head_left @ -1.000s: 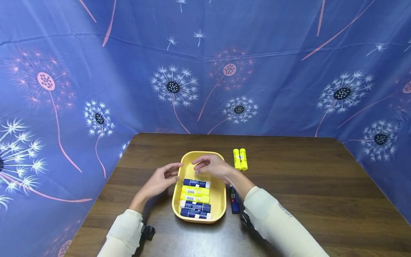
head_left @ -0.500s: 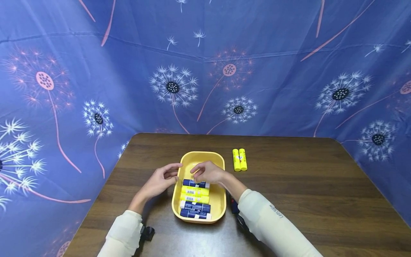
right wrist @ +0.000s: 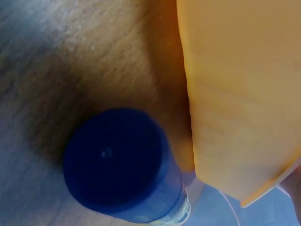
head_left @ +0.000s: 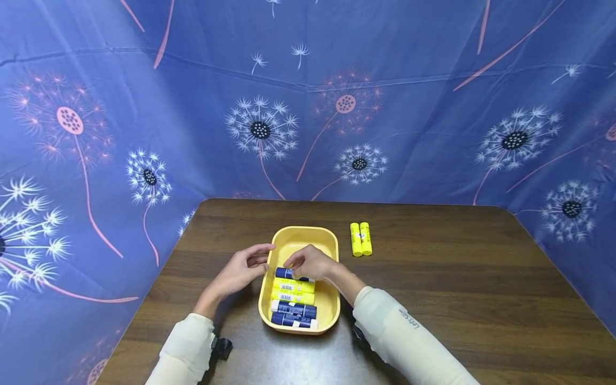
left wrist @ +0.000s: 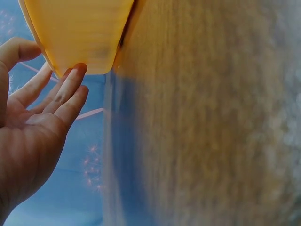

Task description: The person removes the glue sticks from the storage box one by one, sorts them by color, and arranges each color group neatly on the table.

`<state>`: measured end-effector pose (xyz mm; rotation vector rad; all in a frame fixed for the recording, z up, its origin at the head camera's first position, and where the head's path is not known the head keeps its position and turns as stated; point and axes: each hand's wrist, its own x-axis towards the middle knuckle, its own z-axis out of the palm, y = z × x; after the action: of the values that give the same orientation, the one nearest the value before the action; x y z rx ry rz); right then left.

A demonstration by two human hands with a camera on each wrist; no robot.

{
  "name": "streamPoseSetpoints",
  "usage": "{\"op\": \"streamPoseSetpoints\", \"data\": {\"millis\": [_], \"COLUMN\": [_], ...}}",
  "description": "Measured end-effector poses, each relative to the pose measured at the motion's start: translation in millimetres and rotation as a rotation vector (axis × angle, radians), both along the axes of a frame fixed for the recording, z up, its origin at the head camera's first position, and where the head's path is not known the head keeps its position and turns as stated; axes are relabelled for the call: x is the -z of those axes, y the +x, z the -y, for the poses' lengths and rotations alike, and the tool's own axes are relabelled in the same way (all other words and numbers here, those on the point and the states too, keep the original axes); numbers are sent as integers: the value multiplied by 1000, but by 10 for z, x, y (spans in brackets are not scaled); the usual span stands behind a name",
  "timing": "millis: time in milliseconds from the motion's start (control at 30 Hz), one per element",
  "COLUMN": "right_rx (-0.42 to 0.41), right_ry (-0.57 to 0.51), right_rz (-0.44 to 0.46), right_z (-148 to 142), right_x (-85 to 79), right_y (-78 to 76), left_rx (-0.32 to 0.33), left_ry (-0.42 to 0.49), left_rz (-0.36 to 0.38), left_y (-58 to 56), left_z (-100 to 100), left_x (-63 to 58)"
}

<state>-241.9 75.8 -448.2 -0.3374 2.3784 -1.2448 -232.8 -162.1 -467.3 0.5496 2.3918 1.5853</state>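
A yellow tray (head_left: 332,315) holds several glue sticks lying crosswise. Beside its left wall, my left hand (head_left: 243,270) touches the rim with fingers mostly extended; the left wrist view shows those fingertips against the tray's side (left wrist: 80,28). My right hand (head_left: 312,263) reaches inside, thumb and index finger pinching the farthest blue glue stick (head_left: 283,272) and covering part of it. Nearer lie two yellow glue sticks (head_left: 293,297), then two more blue ones (head_left: 293,320). No fingers of the right hand show in the right wrist view.
Two yellow glue sticks (head_left: 361,239) lie side by side beyond the tray's right edge. A blue glue stick (right wrist: 115,162) sits on the table right of the tray, hidden by the right forearm in the head view. A patterned blue cloth (head_left: 414,107) hangs behind the table.
My right hand has moved down and nearer, from above the tray's far part onto the farthest blue stick, its fingers closing together. The left hand stays at the rim.
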Motion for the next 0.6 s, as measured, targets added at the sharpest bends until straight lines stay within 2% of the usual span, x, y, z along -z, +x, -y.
{"op": "streamPoseSetpoints", "data": {"millis": [267, 600], "right_rx": [5, 8], "right_ry": [10, -101], "right_rz": [-25, -73], "right_z": [2, -88], "right_x": [-29, -212], "right_y": [27, 68], "left_rx": [-7, 33], "left_ry": [-16, 27], "left_rz": [2, -30], "left_y": [4, -4], "left_z": [-5, -10], "left_x": [-10, -7]}}
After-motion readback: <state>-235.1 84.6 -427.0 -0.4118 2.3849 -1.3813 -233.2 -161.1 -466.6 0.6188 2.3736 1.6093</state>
